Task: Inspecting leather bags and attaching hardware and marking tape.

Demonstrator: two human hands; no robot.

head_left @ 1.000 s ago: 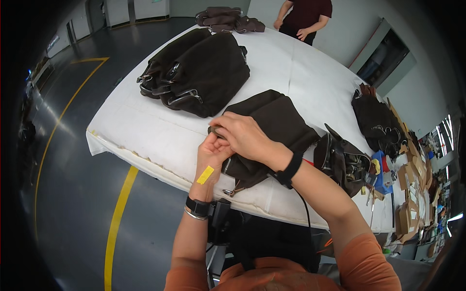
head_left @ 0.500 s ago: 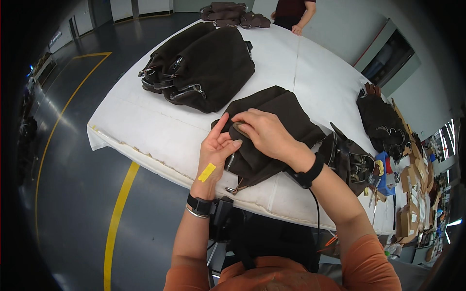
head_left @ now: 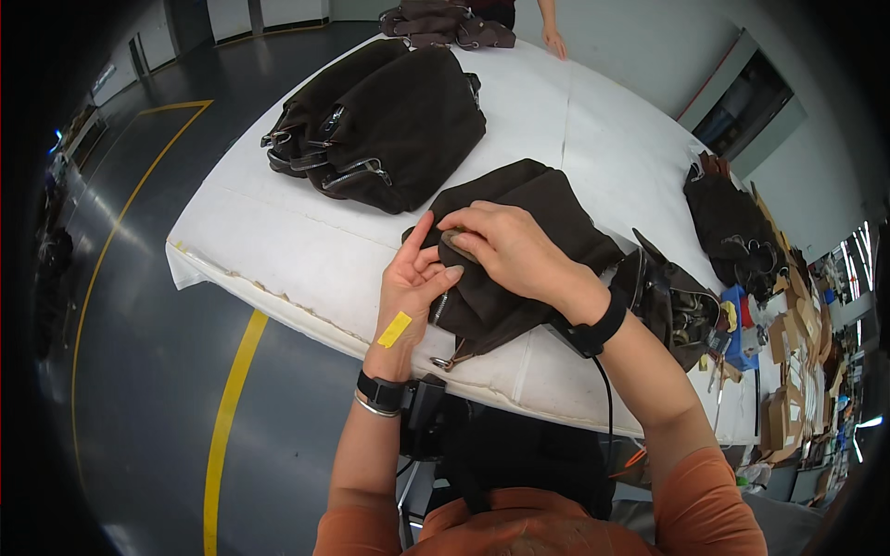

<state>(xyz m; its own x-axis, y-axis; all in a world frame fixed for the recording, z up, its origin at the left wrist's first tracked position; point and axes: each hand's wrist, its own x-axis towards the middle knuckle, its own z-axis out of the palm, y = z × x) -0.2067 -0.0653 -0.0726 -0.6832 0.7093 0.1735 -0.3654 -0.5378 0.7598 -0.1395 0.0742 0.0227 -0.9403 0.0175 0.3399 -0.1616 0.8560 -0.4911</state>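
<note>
A dark brown-black fabric bag (head_left: 528, 208) lies on the white-covered table in front of me, with a zip and a metal ring on a strap at its near edge. My left hand (head_left: 413, 273) grips the left edge of the bag, its index finger stretched out and the thumb bent over the cloth. Close beside it, my right hand (head_left: 510, 246) has thumb and fingers pinched together on the same corner of the bag. Something small and brownish shows between those fingertips, mostly hidden. To the right sits an open dark pouch (head_left: 669, 310) with metal parts inside.
Dark bags with zips (head_left: 399, 130) lie together at the far left of the table (head_left: 306, 246). Another dark pile (head_left: 445, 23) lies at the far end, near a person's hand (head_left: 554, 44). At right are a dark bag (head_left: 732, 222), a blue bin (head_left: 742, 324) and cardboard boxes (head_left: 783, 412).
Both my hands stay at the bag's corner, with only a slight shift of the right fingers. At the far end, the other person has moved to the left.
</note>
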